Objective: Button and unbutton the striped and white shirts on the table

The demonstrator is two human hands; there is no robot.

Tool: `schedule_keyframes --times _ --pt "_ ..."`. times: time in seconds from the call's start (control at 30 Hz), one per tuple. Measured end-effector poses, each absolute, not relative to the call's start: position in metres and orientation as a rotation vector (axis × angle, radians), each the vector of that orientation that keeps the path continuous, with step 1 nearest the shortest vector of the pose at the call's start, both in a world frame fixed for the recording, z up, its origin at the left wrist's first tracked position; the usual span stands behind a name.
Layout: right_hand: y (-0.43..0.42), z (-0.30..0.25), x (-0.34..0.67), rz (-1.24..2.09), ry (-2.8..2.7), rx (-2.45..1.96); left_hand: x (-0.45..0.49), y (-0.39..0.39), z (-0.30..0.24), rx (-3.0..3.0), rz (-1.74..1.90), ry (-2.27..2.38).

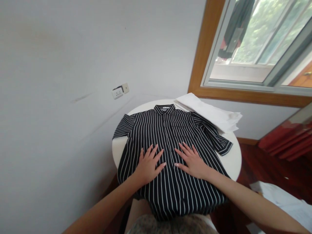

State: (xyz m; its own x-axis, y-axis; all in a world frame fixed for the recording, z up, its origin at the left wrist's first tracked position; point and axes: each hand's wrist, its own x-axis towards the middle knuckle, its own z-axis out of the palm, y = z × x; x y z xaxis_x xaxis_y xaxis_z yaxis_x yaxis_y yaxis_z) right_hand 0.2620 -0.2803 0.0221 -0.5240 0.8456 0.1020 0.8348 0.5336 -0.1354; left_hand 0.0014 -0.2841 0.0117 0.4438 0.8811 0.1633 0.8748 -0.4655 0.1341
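A black short-sleeved shirt with white stripes (168, 133) lies front side up, spread over a round white table (119, 149). Its collar points to the far side, and its hem hangs over the near edge. My left hand (148, 165) rests flat on the left half of the shirt front, fingers spread. On the right half lies my right hand (191, 161), also flat with its fingers apart. The two thumbs point toward each other across the button placket. Neither hand grips the cloth.
White folded sheets (207, 112) lie at the table's far right, beside the right sleeve. A wall socket (117, 93) sits on the wall behind. To the right are a wood-framed window (195, 78), a red curtain (287, 138) and white material (280, 198) low down.
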Motion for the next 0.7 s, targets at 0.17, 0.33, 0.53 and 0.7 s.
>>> schedule_keyframes --times 0.17,0.33,0.53,0.7 --pt "-0.298 0.023 0.258 0.112 -2.626 -1.431 -0.003 -0.288 0.014 2.664 0.33 1.579" --pt "-0.27 0.039 0.25 -0.05 -2.601 -1.393 0.004 -0.255 0.023 2.711 0.454 1.62" --pt "-0.199 0.027 0.25 -0.079 -2.492 -1.646 0.011 -0.202 0.01 2.666 0.411 1.65" --pt "-0.195 0.011 0.254 0.063 -2.465 -1.696 0.01 -0.206 0.005 2.636 0.359 1.671"
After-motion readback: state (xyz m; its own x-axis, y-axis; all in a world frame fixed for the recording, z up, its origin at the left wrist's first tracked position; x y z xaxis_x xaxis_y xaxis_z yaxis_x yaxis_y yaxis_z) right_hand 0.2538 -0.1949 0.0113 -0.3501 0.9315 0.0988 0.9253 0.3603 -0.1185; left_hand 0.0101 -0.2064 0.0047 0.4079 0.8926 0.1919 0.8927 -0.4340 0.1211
